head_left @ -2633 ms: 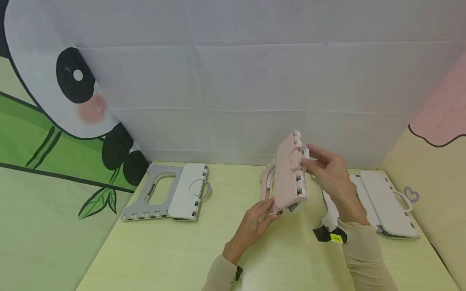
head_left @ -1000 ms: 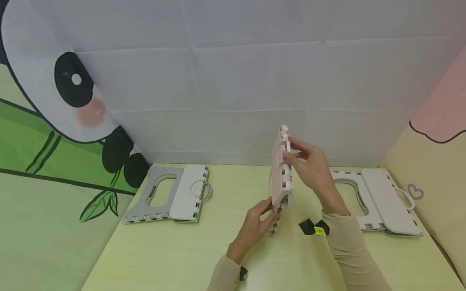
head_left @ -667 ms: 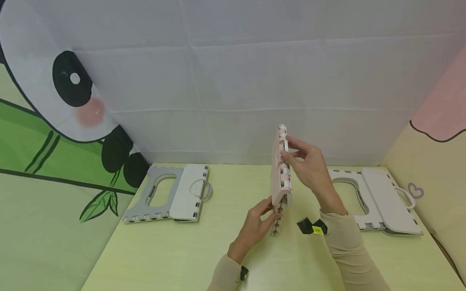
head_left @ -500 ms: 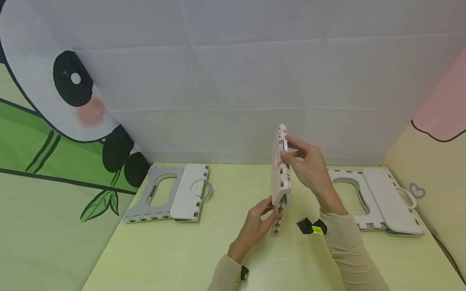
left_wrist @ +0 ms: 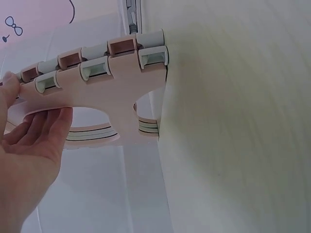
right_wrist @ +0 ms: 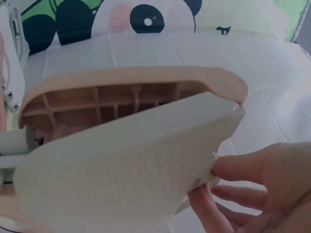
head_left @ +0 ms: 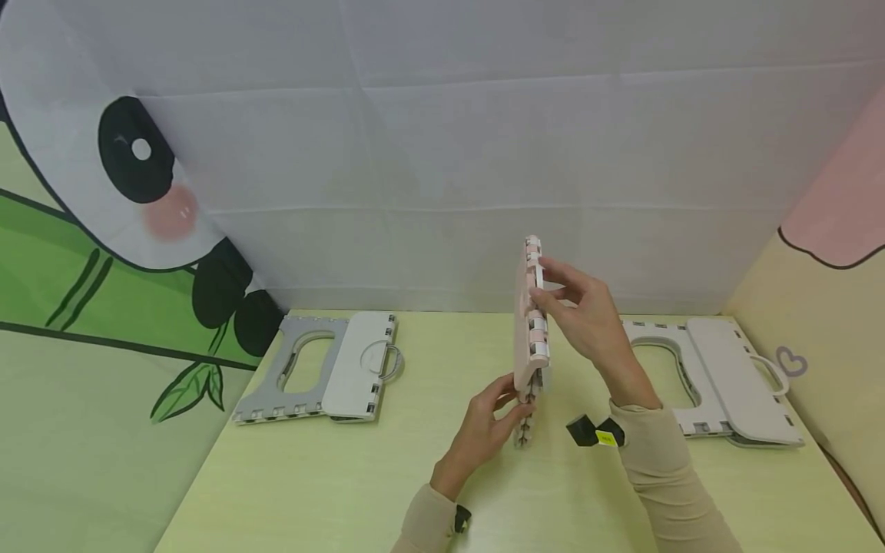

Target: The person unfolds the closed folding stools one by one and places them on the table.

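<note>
Pink folding stool [head_left: 531, 322]: being held upright and edge-on to the head view, right of the middle of the table [head_left: 346, 491]. Whether its lower end is being supported by the table cannot be told. Its leg panel [left_wrist: 124, 90] is being grasped by the left hand [head_left: 477, 434], the fingers being tucked into the cutout. The seat edge is being pinched between thumb and fingers of the right hand [head_left: 584, 315]. In the right wrist view, a wedge-shaped gap is being left between the pink half [right_wrist: 146, 75] and the white half [right_wrist: 121, 165] of the seat.

Progress, as judged: the stool is being held off its feet in a nearly flat state; full closing, full opening and setting down are not yet being shown. Which way the seat is being worked cannot be told.

Further out, a grey-and-white stool [head_left: 349, 369] on the left and a white stool [head_left: 740, 384] on the right are being left untouched, both folded and lying on the table. A printed cloth [head_left: 449, 177] is being hung behind.
</note>
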The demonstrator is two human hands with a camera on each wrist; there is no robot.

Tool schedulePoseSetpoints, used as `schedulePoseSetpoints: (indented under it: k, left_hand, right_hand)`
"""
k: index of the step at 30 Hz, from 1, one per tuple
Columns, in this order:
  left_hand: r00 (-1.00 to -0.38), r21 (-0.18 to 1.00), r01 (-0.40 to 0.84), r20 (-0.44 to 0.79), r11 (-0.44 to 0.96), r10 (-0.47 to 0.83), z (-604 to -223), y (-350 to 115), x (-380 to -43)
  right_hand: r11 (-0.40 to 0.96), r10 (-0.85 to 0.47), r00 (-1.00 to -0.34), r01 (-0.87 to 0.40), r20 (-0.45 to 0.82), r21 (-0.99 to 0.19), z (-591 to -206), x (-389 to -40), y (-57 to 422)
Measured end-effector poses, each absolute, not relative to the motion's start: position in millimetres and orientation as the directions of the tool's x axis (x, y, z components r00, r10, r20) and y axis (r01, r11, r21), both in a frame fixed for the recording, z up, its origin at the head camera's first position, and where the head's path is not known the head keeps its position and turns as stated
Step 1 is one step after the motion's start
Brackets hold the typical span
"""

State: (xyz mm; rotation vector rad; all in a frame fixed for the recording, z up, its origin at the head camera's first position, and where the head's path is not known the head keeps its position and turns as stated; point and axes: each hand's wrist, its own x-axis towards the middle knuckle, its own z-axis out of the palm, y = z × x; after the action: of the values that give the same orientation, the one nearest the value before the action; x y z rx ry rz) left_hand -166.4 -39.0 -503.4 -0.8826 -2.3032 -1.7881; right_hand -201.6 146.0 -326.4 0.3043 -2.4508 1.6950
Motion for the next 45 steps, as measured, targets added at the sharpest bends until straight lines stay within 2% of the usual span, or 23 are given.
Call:
schedulePoseSetpoints:
  k: [24,45]
  left_hand:
    - [-0.847,0.888,0.447,0.384,0.103,0.367,-509,-39,-167]
    - [-0.853,0.898,0.432,0.375,0.087,0.364,-510,-40,-166]
  right_hand:
    - [0.246,-0.079,-0.950,-0.312,0.302,-0.918,-357,-189,163]
    - [0.314,-0.092,-0.967,-0.254,0.237,-0.915,-392,-180,168]
